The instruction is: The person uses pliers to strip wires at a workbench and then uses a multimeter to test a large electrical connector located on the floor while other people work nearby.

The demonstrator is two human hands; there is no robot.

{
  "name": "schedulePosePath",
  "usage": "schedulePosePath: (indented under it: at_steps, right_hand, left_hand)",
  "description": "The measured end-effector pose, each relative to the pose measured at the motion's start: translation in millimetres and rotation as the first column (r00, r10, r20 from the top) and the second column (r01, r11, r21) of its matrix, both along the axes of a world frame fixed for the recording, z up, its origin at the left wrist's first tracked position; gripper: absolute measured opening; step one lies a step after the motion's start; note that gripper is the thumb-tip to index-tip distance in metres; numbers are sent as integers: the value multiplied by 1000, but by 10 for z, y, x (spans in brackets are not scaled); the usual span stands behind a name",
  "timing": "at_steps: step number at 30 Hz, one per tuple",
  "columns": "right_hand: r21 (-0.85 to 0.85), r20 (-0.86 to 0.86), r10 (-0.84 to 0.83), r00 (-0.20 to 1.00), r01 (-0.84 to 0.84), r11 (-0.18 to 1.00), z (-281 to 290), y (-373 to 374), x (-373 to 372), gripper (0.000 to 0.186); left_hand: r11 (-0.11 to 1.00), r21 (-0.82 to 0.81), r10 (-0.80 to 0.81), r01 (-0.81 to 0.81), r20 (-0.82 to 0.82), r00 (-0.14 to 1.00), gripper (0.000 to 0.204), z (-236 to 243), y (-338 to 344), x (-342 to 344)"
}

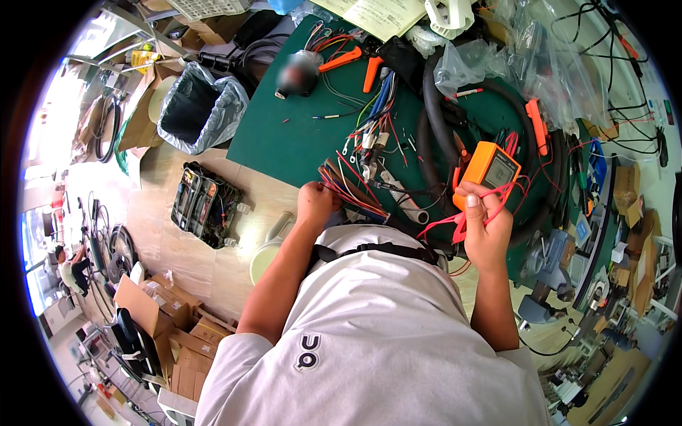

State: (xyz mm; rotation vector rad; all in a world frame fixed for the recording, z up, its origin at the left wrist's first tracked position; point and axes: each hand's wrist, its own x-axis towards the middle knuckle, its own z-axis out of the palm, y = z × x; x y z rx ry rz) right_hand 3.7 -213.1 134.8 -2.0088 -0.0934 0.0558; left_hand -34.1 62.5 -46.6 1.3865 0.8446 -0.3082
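My left hand (316, 205) is curled closed at the near edge of the green-topped table, its fingertips at a bundle of coloured wires (353, 195). The exact grip there is partly hidden. In my right hand (488, 234), thumb raised, are looped red test leads (462, 226). Just beyond that hand is an orange multimeter (490, 170) with a grey display, tilted among thick cables. Between my hands lies a grey tool or bracket with a round end (408, 199). Farther back, a wire harness (382, 113) spreads its blue, red and green wires.
Thick black cable (431, 106) coils across the table's right side. Orange-handled tools (341, 59), an open notebook (376, 15) and clear plastic bags (483, 67) lie toward the back. On the left stand a lined bin (202, 106), a tool case (204, 204) and a stool (266, 259).
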Motion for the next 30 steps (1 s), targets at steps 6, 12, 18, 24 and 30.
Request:
schedulePosePath:
  at_steps: [6, 12, 18, 24, 30]
  right_hand:
    - [72, 40, -32, 999, 29, 997, 138, -44, -68, 33]
    - [82, 73, -9, 997, 3, 997, 232, -110, -165, 33]
    - [205, 100, -78, 992, 56, 977, 336, -59, -162, 28]
    - [511, 145, -31, 989, -48, 858, 481, 433, -30, 25]
    - [440, 257, 187, 948, -287, 851, 374, 1000, 79, 20]
  left_hand:
    - [858, 486, -142, 167, -89, 986, 21, -260, 44, 102]
    - [984, 70, 167, -165, -25, 986, 23, 23, -22, 31]
    - [939, -217, 314, -268, 216, 925, 20, 275, -111, -458]
    - [996, -81, 75, -34, 574, 816, 14, 800, -374, -609]
    - [978, -8, -155, 207, 637, 755, 19, 957, -463, -518]
